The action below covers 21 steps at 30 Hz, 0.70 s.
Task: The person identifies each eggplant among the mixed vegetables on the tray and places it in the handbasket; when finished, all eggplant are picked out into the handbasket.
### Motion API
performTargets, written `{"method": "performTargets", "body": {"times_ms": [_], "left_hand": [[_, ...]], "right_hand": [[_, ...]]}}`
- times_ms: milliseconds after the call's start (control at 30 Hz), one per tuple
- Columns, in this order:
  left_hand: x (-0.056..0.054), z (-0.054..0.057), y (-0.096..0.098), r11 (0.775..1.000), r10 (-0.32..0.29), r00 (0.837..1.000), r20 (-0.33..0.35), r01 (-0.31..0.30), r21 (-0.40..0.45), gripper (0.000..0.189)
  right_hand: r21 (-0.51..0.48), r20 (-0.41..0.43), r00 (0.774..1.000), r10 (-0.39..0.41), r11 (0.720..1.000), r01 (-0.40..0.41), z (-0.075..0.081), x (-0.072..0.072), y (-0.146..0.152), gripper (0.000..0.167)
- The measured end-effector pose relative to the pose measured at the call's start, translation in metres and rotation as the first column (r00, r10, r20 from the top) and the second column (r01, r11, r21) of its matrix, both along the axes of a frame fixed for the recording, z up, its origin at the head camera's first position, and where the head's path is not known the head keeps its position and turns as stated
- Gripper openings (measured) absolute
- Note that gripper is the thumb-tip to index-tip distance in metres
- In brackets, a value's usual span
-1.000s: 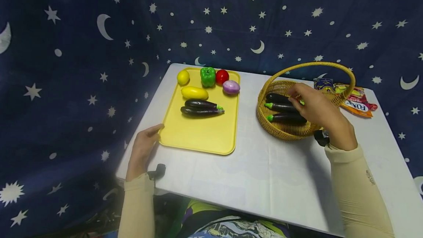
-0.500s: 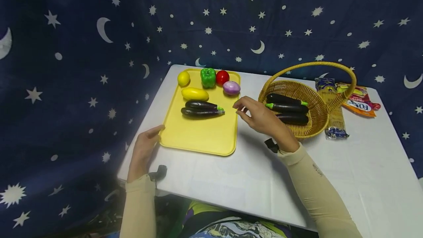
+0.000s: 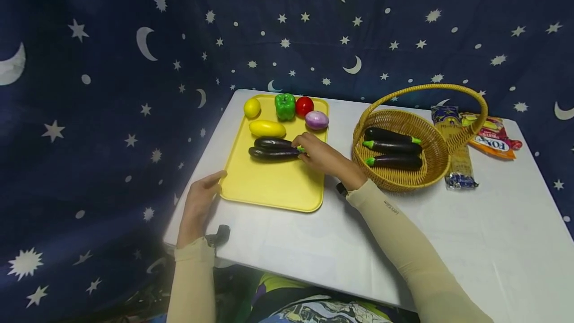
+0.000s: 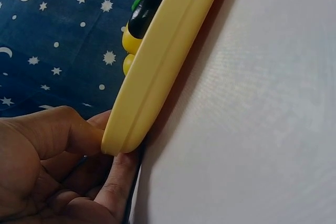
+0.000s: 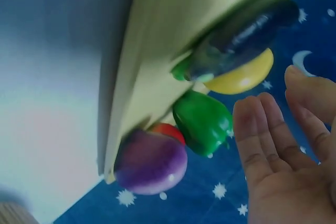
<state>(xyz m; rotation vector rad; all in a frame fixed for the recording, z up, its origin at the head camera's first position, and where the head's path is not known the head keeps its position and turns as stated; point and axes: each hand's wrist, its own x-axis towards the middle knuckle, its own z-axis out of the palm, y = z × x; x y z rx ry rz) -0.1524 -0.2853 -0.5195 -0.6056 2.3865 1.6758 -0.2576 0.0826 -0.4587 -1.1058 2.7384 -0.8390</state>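
Note:
My left hand (image 3: 199,203) pinches the near left corner of a yellow tray (image 3: 269,183), thumb and fingers on either side of its rim in the left wrist view. My right hand (image 3: 324,156) hovers at the stem end of two eggplants lying side by side on the tray, the front eggplant (image 3: 272,154) and the back eggplant (image 3: 270,142). In the right wrist view its fingers (image 5: 257,135) are relaxed, with a gap to the thumb. A wicker basket (image 3: 428,131) to the right holds three more eggplants (image 3: 394,147).
Along the tray's back lie a lemon (image 3: 252,107), a long yellow fruit (image 3: 267,128), a green bell pepper (image 3: 285,107), a red tomato (image 3: 304,106) and a purple onion (image 3: 317,120). Beside the basket are a pasta packet (image 3: 459,166) and a FOX'S candy bag (image 3: 493,142).
My right hand has left the basket, where three eggplants lie, and moved left over the tray to the two eggplants' stems. The left hand stays at the tray's corner.

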Motion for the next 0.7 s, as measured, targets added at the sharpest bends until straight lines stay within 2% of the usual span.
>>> {"method": "performTargets", "body": {"times_ms": [267, 700], "left_hand": [[0.002, 0.001, -0.001, 1.000, 0.009, 1.000, 0.015, -0.009, -0.015, 0.045], [0.001, -0.001, -0.003, 1.000, -0.001, 1.000, -0.004, 0.001, -0.015, 0.050]], "right_hand": [[0.108, 0.019, 0.999, 0.031, 0.994, -0.033, -0.015, -0.006, -0.010, 0.040], [0.167, -0.011, 1.000, 0.026, 0.986, -0.023, -0.023, -0.012, -0.017, 0.040]]}}
